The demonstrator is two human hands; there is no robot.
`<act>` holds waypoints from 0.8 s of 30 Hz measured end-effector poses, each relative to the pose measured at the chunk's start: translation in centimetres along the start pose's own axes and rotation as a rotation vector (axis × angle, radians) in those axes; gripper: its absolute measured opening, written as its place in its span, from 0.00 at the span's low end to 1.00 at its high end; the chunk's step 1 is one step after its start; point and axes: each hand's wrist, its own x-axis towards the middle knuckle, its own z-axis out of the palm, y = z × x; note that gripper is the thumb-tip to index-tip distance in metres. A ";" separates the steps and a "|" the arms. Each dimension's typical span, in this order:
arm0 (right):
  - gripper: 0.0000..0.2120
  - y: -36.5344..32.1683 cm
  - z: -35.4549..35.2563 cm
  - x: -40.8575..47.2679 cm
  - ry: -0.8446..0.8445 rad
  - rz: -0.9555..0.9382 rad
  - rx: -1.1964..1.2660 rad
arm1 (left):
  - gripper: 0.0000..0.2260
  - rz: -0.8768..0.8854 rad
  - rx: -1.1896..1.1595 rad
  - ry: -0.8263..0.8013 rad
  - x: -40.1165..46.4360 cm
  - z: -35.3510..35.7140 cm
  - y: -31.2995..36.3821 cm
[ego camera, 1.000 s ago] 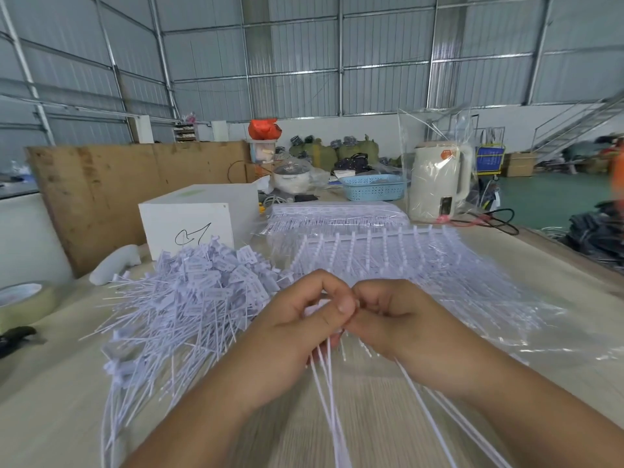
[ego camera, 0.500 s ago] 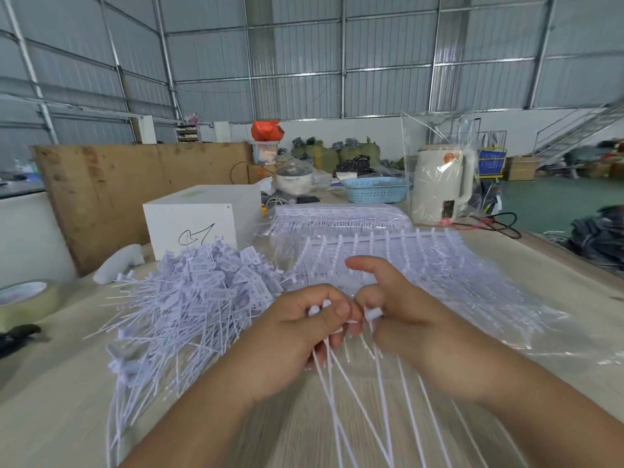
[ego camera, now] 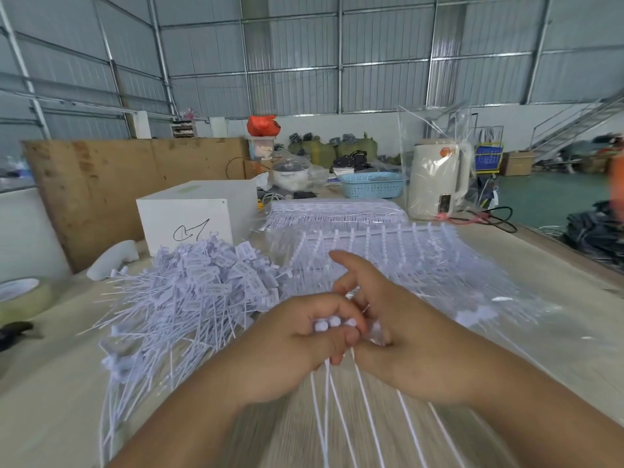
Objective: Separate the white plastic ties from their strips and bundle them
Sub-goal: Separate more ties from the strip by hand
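While the ties were being worked between both hands, the layout was as follows.

Held ties: a few white plastic ties (ego camera: 332, 396) sat between the two hands, heads up at the fingers, tails running down toward the person.
Long axis: roughly near-to-far, heads away from the body, tails fanned toward the bottom edge of view.
Left hand (ego camera: 304, 346): curled round the heads of the ties, thumb laid across them; three round white ends showed above the thumb.
Right hand (ego camera: 398, 336): touching the left, lower fingers curled at the same heads, forefinger lifted and pointing away; whether it pinched a tie could not be told.
Nearer hand: judged equal, both met at the heads.
Strips (ego camera: 388, 251): lay just beyond the hands under clear plastic, spines running left to right.
Loose pile (ego camera: 189, 298): separated ties heaped to the left of the left hand on the table (ego camera: 50, 400).
Next move: likely a sideways carry to that pile.
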 end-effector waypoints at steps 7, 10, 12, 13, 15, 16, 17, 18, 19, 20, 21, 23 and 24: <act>0.09 1.5 -1.8 0.0 -0.058 0.128 -0.030 | 0.02 -0.026 -0.084 -0.031 -0.1 -1.1 0.1; 0.11 1.6 -1.6 0.0 -0.077 0.088 -0.078 | 0.02 -0.054 -0.109 -0.041 -0.1 -0.8 0.1; 0.12 1.6 -1.6 0.0 -0.062 0.069 -0.026 | 0.02 -0.035 -0.119 0.000 -0.1 -0.8 0.2; 0.12 1.5 -1.6 0.1 -0.046 0.061 0.008 | 0.03 -0.018 -0.125 0.018 0.0 -0.9 0.2; 0.13 1.3 -1.6 0.2 0.001 0.055 0.051 | 0.04 0.025 -0.138 0.060 0.0 -0.8 0.3; 0.14 1.3 -1.5 0.3 0.034 0.049 0.058 | 0.05 0.050 -0.145 0.088 0.0 -0.8 0.4; 0.15 1.2 -1.3 0.3 0.070 0.036 0.060 | 0.05 0.076 -0.147 0.120 0.1 -0.7 0.5; 0.15 1.0 -1.1 0.4 0.110 0.023 0.056 | 0.06 0.096 -0.144 0.155 0.1 -0.6 0.7; 0.15 0.8 -0.8 0.5 0.162 0.012 0.043 | 0.07 0.110 -0.145 0.197 0.2 -0.5 0.7; 0.15 0.7 -0.5 0.7 0.233 0.014 0.034 | 0.07 0.117 -0.161 0.248 0.3 -0.4 0.8; 0.17 0.7 -0.3 0.9 0.332 0.038 0.044 | 0.06 0.121 -0.187 0.308 0.3 -0.5 0.8; 0.19 0.8 -0.9 1.0 0.552 0.089 0.127 | 0.05 0.122 -0.225 0.410 0.3 -0.8 0.7; 0.20 1.0 -1.6 1.0 0.618 0.089 0.124 | 0.04 0.115 -0.239 0.437 0.3 -0.9 0.6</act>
